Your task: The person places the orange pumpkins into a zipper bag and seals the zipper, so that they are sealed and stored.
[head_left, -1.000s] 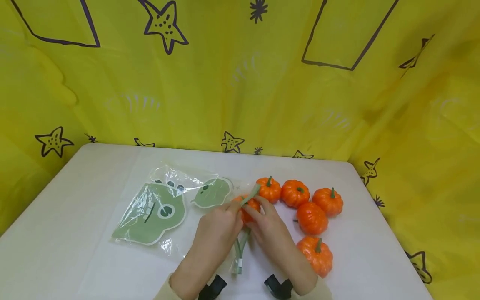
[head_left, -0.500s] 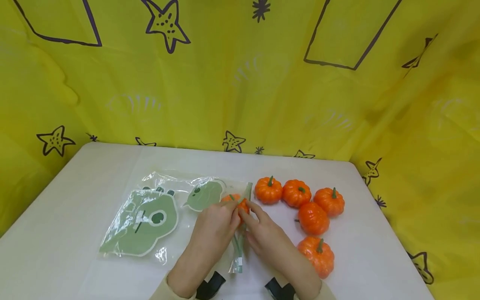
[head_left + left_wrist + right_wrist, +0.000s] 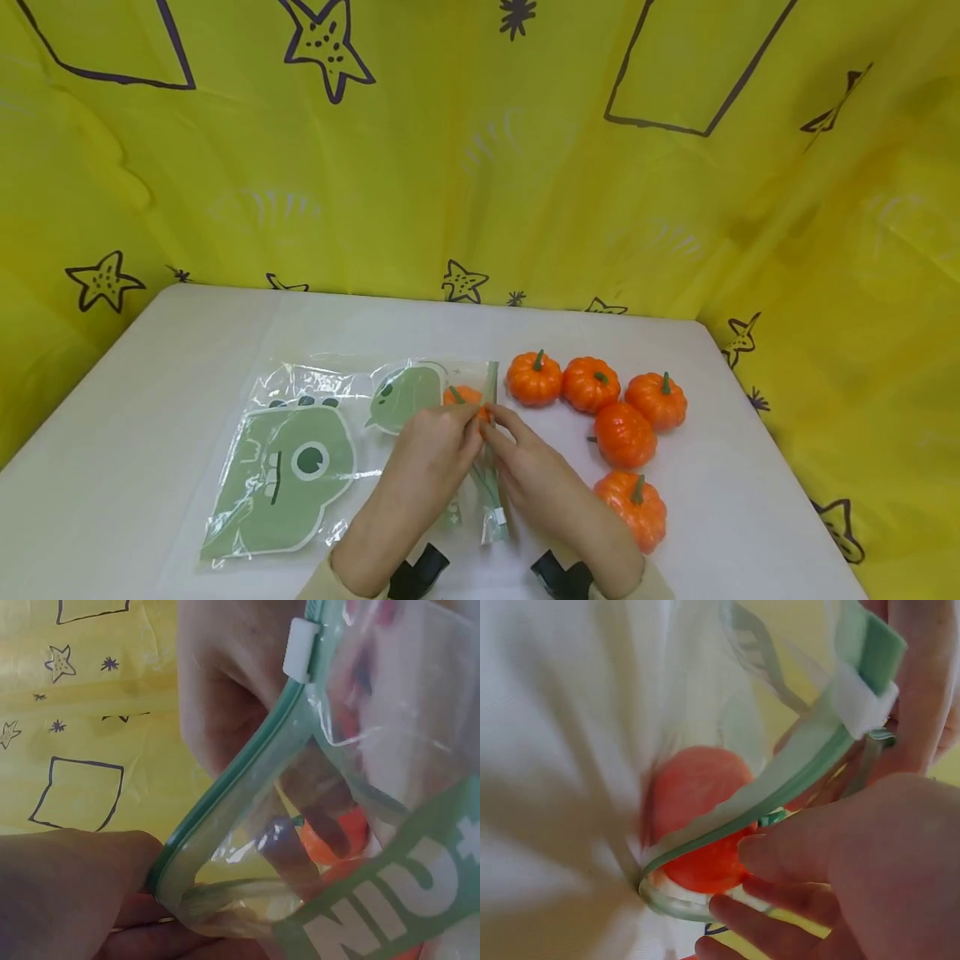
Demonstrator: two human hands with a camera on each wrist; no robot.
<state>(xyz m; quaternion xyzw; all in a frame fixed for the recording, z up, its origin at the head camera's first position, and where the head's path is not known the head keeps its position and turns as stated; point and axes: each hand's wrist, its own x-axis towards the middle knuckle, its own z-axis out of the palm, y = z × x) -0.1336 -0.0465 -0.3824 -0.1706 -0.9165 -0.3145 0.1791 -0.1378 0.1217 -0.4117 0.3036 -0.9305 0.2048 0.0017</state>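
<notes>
A clear zip bag (image 3: pixel 300 433) printed with green monster shapes lies on the table, its green zip edge turned to the right. An orange toy pumpkin (image 3: pixel 459 394) is at the mouth, partly hidden by both hands. With thumb and fingers, my left hand (image 3: pixel 429 454) pinches the zip edge; in the left wrist view that hand (image 3: pixel 67 892) holds the mouth apart. My right hand (image 3: pixel 542 471) reaches to the same mouth. Up close in the right wrist view, its fairly straight fingers (image 3: pixel 761 930) and thumb lie against the pumpkin (image 3: pixel 705 859) and the opening.
Right of the bag, several more pumpkins (image 3: pixel 624 435) lie loose, the nearest one (image 3: pixel 633 510) beside the right forearm. A white slider (image 3: pixel 862 701) sits on the zip. Yellow patterned cloth (image 3: pixel 480 167) hangs behind the white table (image 3: pixel 187 350).
The pumpkin has moved left and now sits deeper in the bag's mouth. The bag has shifted left and toward the near edge and lies flatter. Both hands remain close together.
</notes>
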